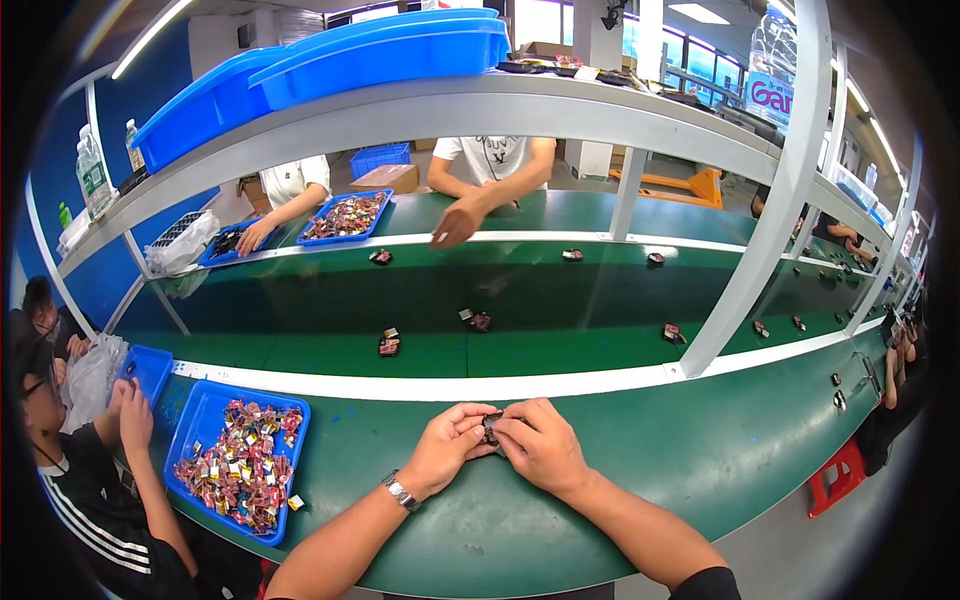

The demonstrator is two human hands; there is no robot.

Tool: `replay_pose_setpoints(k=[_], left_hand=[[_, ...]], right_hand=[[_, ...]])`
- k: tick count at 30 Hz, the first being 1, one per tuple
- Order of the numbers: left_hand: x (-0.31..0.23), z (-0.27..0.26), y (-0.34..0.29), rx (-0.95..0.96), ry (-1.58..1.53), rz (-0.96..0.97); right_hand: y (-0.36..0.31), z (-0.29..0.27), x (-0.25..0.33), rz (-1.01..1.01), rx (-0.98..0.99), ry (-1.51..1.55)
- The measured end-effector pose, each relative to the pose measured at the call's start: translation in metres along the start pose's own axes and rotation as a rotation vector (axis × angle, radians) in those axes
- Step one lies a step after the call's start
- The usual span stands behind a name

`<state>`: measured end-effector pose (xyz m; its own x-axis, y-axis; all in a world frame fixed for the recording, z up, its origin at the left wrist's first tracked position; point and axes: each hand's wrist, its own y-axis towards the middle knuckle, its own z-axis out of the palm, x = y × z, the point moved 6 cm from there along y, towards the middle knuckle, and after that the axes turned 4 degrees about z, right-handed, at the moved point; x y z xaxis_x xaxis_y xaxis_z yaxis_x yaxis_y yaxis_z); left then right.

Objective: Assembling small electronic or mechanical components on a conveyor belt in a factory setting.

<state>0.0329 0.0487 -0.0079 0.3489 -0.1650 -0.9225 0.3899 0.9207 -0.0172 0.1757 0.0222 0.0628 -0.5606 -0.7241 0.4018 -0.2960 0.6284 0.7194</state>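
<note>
In the lower middle of the frame, the bare left hand [448, 447] and the bare right hand [545, 447] were close together, both with their fingers clamped on a small black part [491, 429], over the smooth green tabletop [480, 540]. A silver metal wristwatch [402, 491] was around the left wrist. At the lower left, a rectangular blue plastic tray [198, 418] contained many small red, white and yellow pieces [240, 465].

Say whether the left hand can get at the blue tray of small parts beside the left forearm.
Probably yes: the tray stands open and close by, with nothing seen over its parts. The left hand, though, is holding a small dark piece, so it likely needs freeing first.
</note>
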Motion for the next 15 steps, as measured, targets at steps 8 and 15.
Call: replay_pose_setpoints(k=[8,15], left_hand=[[0.0009,-0.0015,0.0014,-0.003,-0.033,-0.002],[-0.0006,0.0012,0.0010,-0.005,-0.025,-0.003]], right_hand=[[-0.0010,0.0053,0.0043,-0.008,-0.004,-0.081],[-0.0030,0.0071,0.0032,0.047,-0.016,-0.119]])
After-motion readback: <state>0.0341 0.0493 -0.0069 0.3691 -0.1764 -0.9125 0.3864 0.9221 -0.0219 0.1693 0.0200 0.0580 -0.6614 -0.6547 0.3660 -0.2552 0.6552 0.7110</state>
